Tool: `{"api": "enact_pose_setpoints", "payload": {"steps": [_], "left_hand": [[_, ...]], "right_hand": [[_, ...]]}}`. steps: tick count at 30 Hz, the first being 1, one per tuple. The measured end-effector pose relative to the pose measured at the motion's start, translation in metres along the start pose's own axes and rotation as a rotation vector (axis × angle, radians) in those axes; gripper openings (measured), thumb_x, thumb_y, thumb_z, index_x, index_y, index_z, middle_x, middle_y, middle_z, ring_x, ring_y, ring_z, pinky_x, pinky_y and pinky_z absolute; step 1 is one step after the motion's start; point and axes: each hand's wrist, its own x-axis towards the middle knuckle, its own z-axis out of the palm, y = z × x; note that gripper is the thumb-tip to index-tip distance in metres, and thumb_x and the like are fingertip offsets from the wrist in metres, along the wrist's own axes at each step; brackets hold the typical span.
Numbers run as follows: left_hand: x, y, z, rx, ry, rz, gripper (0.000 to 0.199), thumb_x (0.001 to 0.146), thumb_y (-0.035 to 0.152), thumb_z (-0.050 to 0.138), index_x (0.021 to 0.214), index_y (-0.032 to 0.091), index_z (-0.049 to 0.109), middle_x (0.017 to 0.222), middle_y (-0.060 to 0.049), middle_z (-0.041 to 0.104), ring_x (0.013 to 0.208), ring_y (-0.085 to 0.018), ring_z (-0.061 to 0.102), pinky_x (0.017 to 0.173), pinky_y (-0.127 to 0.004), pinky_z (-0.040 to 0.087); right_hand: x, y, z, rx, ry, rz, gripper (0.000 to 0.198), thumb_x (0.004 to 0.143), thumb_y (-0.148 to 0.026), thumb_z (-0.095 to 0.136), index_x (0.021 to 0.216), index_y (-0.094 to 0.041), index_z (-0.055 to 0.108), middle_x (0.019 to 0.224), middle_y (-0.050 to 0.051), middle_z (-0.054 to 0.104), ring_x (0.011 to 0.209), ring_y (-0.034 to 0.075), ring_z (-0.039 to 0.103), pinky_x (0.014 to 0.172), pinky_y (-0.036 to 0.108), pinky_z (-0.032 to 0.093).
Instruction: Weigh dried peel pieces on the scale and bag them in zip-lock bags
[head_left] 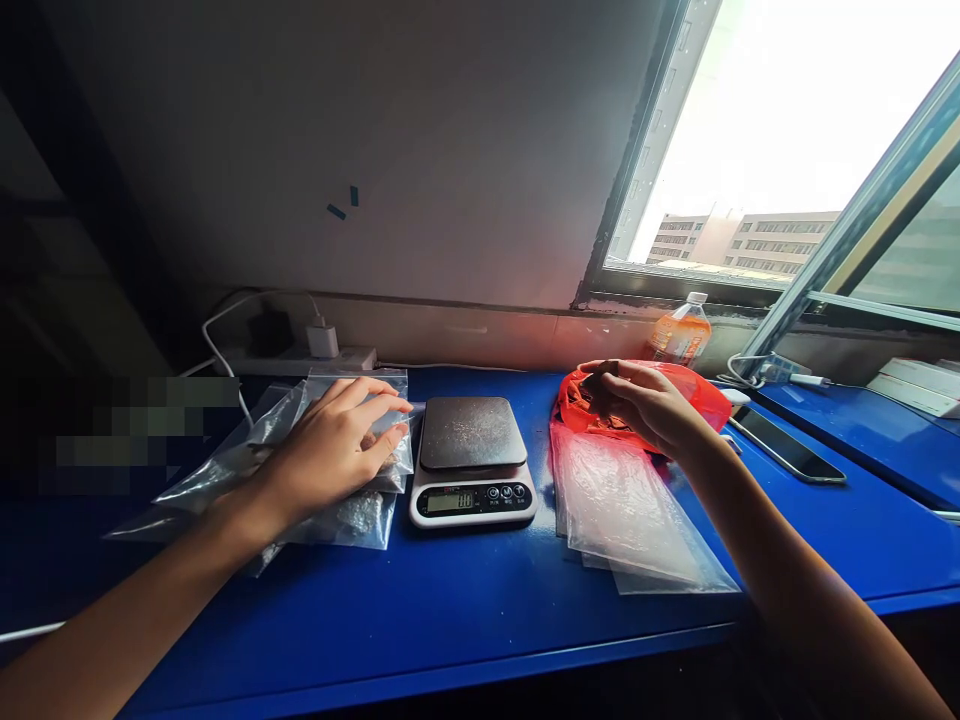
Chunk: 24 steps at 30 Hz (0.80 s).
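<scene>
My left hand (pixel 345 435) rests palm down on a pile of clear plastic bags (pixel 367 525), its fingers spread. Small brownish pieces show inside the bags under it. To the right of that pile is a kitchen scale (pixel 472 460), its metal plate bare and its display lit. My right hand (pixel 637 400) is at the mouth of a red plastic bag (pixel 701 395) holding reddish-brown pieces. Its fingers reach over these pieces, partly curved and apart; the fingertips are in shadow. Flat clear bags (pixel 637 510) lie stacked in front of the red bag.
A phone (pixel 787 443) lies right of the red bag. An orange drink bottle (pixel 681 330) stands behind it by the window. A power strip (pixel 337 358) with a white charger (pixel 322 338) and cables sits against the wall. White boxes (pixel 916 387) are at far right.
</scene>
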Motion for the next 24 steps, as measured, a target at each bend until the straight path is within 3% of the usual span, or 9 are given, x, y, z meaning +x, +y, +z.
{"api": "enact_pose_setpoints", "payload": {"steps": [3,6,13,19,24], "left_hand": [[0.0,0.0,0.001,0.004,-0.034,-0.016,0.029,0.091,0.036,0.05,0.106,0.024,0.073,0.117,-0.008,0.066,0.108,-0.027,0.058,0.099,-0.047,0.049],[-0.001,0.0,0.0,0.011,-0.046,-0.022,0.032,0.092,0.037,0.049,0.108,0.022,0.072,0.119,-0.008,0.064,0.11,-0.027,0.057,0.102,-0.048,0.047],[0.0,0.01,-0.005,-0.033,-0.105,-0.063,0.035,0.091,0.038,0.048,0.11,0.02,0.071,0.12,-0.01,0.062,0.115,-0.029,0.055,0.104,-0.049,0.045],[0.001,0.016,-0.007,-0.033,-0.142,-0.086,0.037,0.09,0.038,0.046,0.109,0.017,0.071,0.12,-0.012,0.063,0.115,-0.03,0.054,0.102,-0.051,0.046],[0.001,0.017,-0.007,-0.03,-0.14,-0.08,0.036,0.091,0.038,0.047,0.109,0.018,0.071,0.119,-0.012,0.064,0.115,-0.029,0.054,0.102,-0.05,0.047]], "right_hand": [[-0.002,0.001,0.005,-0.007,-0.022,0.006,0.037,0.072,-0.033,0.079,0.107,-0.023,0.075,0.095,0.005,0.071,0.082,0.016,0.066,0.078,0.033,0.055],[-0.004,0.0,0.011,-0.007,-0.045,0.015,0.039,0.069,-0.029,0.081,0.107,-0.021,0.075,0.092,0.004,0.071,0.08,0.016,0.066,0.08,0.033,0.055],[-0.006,0.003,0.024,0.046,-0.143,0.088,0.036,0.075,-0.033,0.077,0.106,-0.017,0.074,0.087,0.006,0.069,0.076,0.015,0.065,0.076,0.033,0.055],[-0.009,0.012,0.044,0.106,-0.142,0.14,0.042,0.074,-0.033,0.078,0.111,-0.019,0.065,0.084,0.002,0.065,0.074,0.015,0.064,0.072,0.034,0.055],[-0.015,0.019,0.056,0.001,-0.145,0.109,0.033,0.08,-0.039,0.074,0.103,-0.019,0.061,0.084,0.002,0.065,0.068,0.012,0.063,0.064,0.028,0.049]]}}
